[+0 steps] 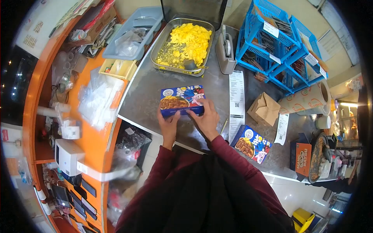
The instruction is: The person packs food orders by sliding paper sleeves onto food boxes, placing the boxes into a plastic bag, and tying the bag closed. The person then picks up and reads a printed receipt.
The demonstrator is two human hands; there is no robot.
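A blue printed food box (pixel 182 100) with a picture of a meal on its lid lies on the dark counter, its lid closed. My left hand (pixel 169 125) grips its near left corner, the thumb against the front side. On the right, my right hand (pixel 206 118) holds the other near corner, with fingers on the lid and thumb at the front edge. What is inside the box is hidden. A second blue food box (pixel 251 144) rests to the right of my right forearm, partly beside a long paper receipt (pixel 236 103).
Behind the box stands a metal tray (pixel 157 58) of yellow scrambled egg with a dark utensil. A tape dispenser (pixel 226 52), blue stacked baskets (pixel 272 42), a brown paper box (pixel 264 108) and an orange box (pixel 302 157) stand rightward. An orange shelf (pixel 95 147) borders the left.
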